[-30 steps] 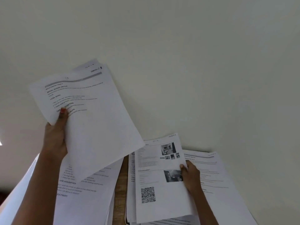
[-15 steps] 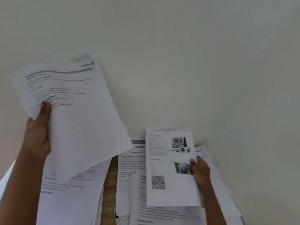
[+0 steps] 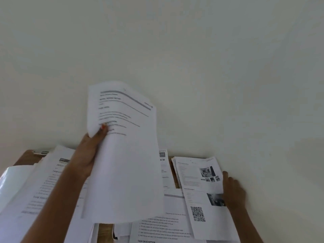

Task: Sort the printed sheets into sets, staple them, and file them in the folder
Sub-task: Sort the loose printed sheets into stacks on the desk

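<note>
Swinging in from the far left, the left hand (image 3: 87, 158) now holds its bundle of printed sheets (image 3: 126, 163) over the middle of the table (image 3: 172, 174), thumb on the front page and fingers curled behind. The bundle is lifted and tilted, its top edge against the pale wall (image 3: 192, 50). Over on the right, the QR-code sheet (image 3: 201, 188) has come down onto a stack of pages just beside the wall; the right hand (image 3: 234, 192) touches its right edge, one finger stretched along it, though whether it pinches the page cannot be told. Loose sheets (image 3: 42, 183) cover the table's left side and near edge.
</note>
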`<state>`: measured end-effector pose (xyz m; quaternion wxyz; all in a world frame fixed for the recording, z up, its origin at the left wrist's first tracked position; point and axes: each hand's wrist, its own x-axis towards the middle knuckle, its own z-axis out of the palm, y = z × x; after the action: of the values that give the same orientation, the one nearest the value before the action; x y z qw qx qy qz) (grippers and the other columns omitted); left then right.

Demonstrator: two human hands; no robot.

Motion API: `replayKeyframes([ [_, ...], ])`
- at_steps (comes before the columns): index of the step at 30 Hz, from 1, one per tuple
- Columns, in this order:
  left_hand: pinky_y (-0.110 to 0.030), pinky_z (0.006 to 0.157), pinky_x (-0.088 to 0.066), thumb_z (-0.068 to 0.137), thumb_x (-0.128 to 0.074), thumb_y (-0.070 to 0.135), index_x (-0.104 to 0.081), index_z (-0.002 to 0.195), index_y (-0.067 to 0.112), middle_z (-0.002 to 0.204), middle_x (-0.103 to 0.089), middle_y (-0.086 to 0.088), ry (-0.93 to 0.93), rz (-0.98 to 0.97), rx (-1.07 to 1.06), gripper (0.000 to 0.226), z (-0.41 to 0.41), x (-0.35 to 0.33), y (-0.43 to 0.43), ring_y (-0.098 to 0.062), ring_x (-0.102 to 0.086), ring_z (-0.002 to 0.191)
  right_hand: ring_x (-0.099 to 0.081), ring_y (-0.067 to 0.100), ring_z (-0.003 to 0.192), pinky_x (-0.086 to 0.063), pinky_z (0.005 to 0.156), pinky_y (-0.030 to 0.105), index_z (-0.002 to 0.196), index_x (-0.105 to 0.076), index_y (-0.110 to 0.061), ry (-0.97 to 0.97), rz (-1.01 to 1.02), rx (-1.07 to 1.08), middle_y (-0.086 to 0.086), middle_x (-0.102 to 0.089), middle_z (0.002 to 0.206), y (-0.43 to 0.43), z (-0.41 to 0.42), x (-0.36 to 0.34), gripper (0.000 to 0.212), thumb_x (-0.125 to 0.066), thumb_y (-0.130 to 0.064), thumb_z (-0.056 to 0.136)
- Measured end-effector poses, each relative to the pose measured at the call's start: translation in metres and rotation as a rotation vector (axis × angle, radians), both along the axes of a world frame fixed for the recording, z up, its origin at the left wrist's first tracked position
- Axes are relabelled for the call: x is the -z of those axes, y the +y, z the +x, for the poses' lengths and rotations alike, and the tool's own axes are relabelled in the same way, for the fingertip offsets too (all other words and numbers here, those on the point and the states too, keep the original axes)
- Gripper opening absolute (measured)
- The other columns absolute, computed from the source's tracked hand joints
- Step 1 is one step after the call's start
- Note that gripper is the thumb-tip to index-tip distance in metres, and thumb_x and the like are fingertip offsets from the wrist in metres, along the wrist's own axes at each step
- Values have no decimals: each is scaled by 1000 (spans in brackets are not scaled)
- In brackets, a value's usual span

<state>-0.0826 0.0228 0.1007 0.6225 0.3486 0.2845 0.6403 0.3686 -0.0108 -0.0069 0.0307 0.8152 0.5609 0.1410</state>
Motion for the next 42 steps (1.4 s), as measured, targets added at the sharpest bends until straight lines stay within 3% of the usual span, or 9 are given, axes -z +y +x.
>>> replayKeyframes([
  [3, -29, 63, -59, 75, -67, 33, -69, 105, 13, 102, -74, -9, -27, -47, 71, 35, 23, -2, -3, -19, -73, 82, -51, 31, 47, -36, 30, 29, 83, -56, -2, 33, 23, -56, 12, -51, 58, 5, 9, 20, 72, -82, 18, 19],
  [10, -37, 64, -59, 45, -94, 45, -68, 114, 10, 112, -70, -18, -28, -79, 259, 81, 39, -1, -6, -31, -72, 92, -61, 33, 69, -52, 48, 37, 80, -63, -4, 130, -69, 28, 11, -62, 75, 11, -19, 11, 40, -88, -3, 48],
  [13, -37, 62, -59, 27, -97, 46, -75, 99, 13, 108, -71, -19, -9, -85, 285, 82, 40, 2, -4, -32, -72, 88, -62, 30, 100, -51, 79, 38, 103, -64, -11, 854, 172, 76, 9, -68, 102, 20, -66, -21, 32, -53, -39, 93],
  [15, -36, 61, -59, 25, -97, 47, -78, 93, 15, 106, -72, -17, 11, -84, 284, 77, 39, 4, -4, -30, -73, 86, -66, 31, 93, -54, 80, 43, 103, -67, -13, 1581, 196, -18, 12, -71, 98, 18, -102, -46, 54, -40, -59, 94],
  [17, -35, 63, -59, 27, -97, 49, -76, 98, 14, 107, -72, -16, 60, -90, 264, 82, 37, 7, -5, -29, -72, 88, -66, 30, 87, -55, 73, 41, 109, -67, -11, 1905, 118, -220, 18, -71, 101, 13, -133, -71, 54, -39, -55, 95],
  [22, -39, 70, -60, 25, -92, 61, -65, 115, 8, 106, -73, -12, 309, -139, 147, 108, 14, 16, -7, -30, -71, 94, -69, 25, 82, -57, 65, 32, 99, -68, -6, 1773, 289, -448, 16, -73, 94, 8, -175, -96, 69, -91, -45, 48],
  [34, -35, 66, -61, 20, -83, 75, -67, 105, 10, 98, -75, -9, 419, -45, 56, 108, -9, 22, -2, -27, -73, 89, -71, 21, 76, -55, 61, 24, 90, -74, -7, 1624, 433, -452, 11, -75, 86, 6, -182, -98, 13, -74, -9, 78],
  [39, -36, 58, -60, 49, -80, 69, -66, 107, 8, 95, -75, -12, 375, -37, 74, 85, -6, 19, -7, -30, -73, 82, -49, 22, 71, -43, 67, 37, 87, -56, 14, 1550, 463, -401, 43, -51, 82, 18, -166, -79, 81, -80, -59, 63],
  [42, -34, 54, -59, 65, -73, 53, -66, 105, 4, 92, -75, -14, 337, -32, 18, 63, -11, 17, -8, -28, -74, 75, -58, 20, 73, -49, 73, 40, 92, -65, -6, 1487, 485, -333, 34, -59, 80, 25, -148, -69, 56, -77, -55, 69],
])
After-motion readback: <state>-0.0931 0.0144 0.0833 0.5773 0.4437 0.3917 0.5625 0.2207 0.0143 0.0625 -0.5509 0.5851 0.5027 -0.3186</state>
